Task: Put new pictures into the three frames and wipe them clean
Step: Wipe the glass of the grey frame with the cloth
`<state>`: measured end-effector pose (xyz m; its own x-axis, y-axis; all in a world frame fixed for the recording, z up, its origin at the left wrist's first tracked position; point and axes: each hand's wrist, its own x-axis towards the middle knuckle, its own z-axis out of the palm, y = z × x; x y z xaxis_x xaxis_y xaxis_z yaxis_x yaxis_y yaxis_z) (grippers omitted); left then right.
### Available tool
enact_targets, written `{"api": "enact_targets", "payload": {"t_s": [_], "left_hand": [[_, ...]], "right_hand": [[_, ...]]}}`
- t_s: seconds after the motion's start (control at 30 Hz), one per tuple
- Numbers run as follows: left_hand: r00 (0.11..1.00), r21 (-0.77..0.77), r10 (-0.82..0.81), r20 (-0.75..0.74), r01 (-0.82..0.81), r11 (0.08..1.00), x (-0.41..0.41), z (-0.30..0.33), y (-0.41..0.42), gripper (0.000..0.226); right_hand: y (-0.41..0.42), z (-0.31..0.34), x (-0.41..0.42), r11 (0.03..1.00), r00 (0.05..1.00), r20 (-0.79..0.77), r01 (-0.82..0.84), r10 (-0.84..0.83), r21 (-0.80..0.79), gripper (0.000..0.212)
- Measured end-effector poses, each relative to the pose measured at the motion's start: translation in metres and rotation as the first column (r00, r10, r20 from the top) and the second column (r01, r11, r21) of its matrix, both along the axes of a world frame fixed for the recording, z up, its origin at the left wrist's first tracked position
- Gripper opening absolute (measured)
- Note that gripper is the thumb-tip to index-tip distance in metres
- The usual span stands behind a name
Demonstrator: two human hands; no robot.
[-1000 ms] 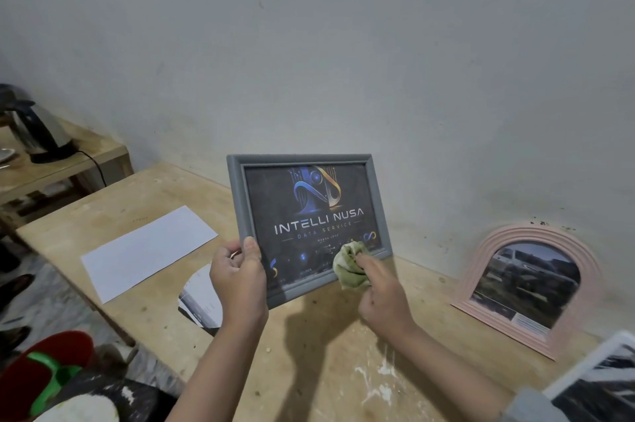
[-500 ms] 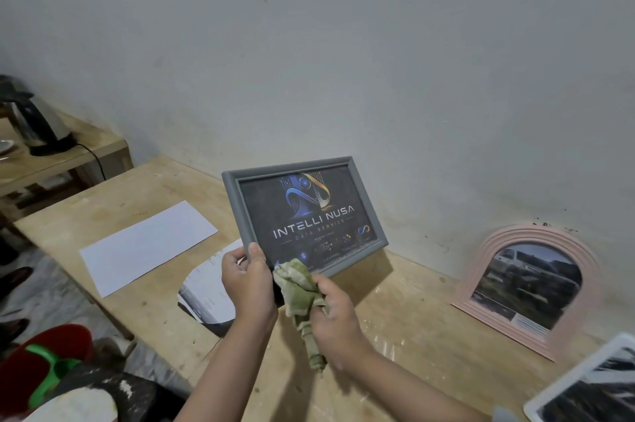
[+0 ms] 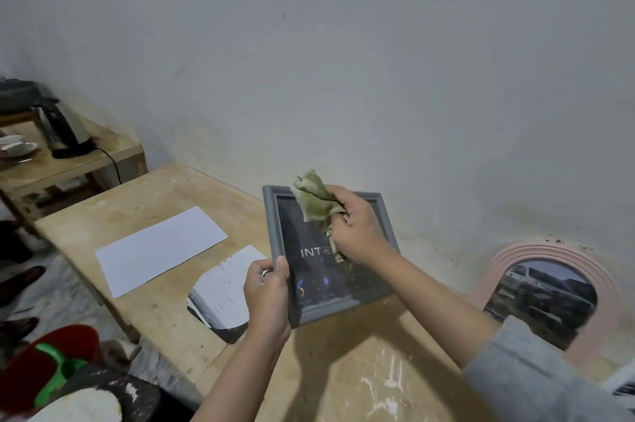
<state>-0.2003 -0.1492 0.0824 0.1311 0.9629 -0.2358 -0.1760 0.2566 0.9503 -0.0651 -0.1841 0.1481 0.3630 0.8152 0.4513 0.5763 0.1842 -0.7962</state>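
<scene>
Matt grey frame [image 3: 275, 225]; crumpled green cloth [image 3: 314, 201]; rough wood table [image 3: 343, 370].

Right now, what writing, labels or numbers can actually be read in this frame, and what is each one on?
"INT": white capitals on the dark picture in the grey frame; the rest of the word is hidden behind the green cloth and the right hand.
Smaller print lower on that picture: too blurred to read.
Printed lines on the cut sheet on the table: too small to read.
Pink arched frame: no legible text.
</scene>
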Motion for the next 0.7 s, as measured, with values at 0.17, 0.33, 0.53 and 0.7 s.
{"api": "enact_targets", "payload": {"t_s": [0.17, 0.33, 0.53, 0.7], "left_hand": [[0.998, 0.155, -0.053, -0.046, 0.059, 0.986, -0.001, 0.004, -0.006, 0.012], [0.995, 0.251, -0.02, -0.102, 0.045, 0.967, -0.009, 0.001, 0.006, 0.012], [0.997, 0.194, 0.065, -0.043, -0.056, 0.979, -0.01, -0.011, 0.012, 0.026], [0.976, -0.092, 0.03, 0.214, -0.01, 0.996, -0.013, -0.012, 0.017, 0.042]], "right_hand": [[0.023, -0.018, -0.006, 1.0, 0.962, 0.272, -0.028, 0.03, -0.009, 0.068], [0.01, -0.05, -0.028, 0.999, 0.972, 0.231, -0.035, 0.03, 0.02, 0.066], [-0.013, -0.08, -0.068, 0.999, 0.999, 0.025, -0.037, 0.037, 0.001, 0.063], [-0.028, -0.096, -0.086, 0.992, 0.992, -0.034, -0.125, 0.125, -0.015, 0.054]]}}
